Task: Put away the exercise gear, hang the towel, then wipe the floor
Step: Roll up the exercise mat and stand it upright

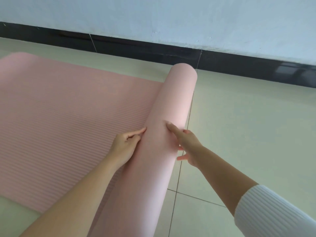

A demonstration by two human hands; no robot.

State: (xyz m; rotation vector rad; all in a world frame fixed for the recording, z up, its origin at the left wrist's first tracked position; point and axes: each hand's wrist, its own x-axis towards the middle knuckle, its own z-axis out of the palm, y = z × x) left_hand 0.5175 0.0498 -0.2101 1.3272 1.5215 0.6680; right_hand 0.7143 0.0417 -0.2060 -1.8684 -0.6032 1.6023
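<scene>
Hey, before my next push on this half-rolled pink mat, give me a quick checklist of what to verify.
1. Both hands on the roll: the left hand touches it at the crease and the right hand rests across its top. Ok.
2. Far end of the roll even, no layers poking out: ok.
3. Near end of the roll even: out of frame, cannot tell.
4. The flat part of the mat lies smooth ahead, no fold showing: ok.
5. Nothing lying on it where it shows: ok; its left side runs out of frame.
</scene>
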